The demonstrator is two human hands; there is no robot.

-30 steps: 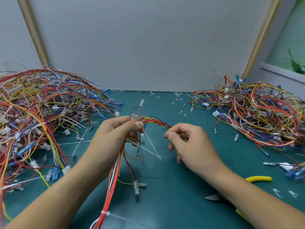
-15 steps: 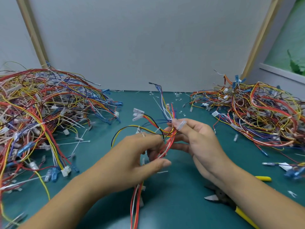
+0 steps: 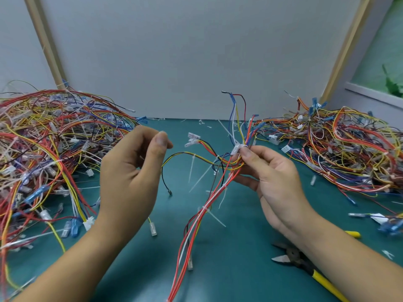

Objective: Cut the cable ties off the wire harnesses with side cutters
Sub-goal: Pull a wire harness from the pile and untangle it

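Mat lane (left heap, right heap)

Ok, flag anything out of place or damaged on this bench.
Nothing looks damaged. The side cutters lie on the mat beneath the right forearm, while the harness pinched in the right hand carries uncut ties. White offcuts litter the mat's far edge.

Green tabletop — one wire heap at nine o'clock, another heap at three, side cutters at five.
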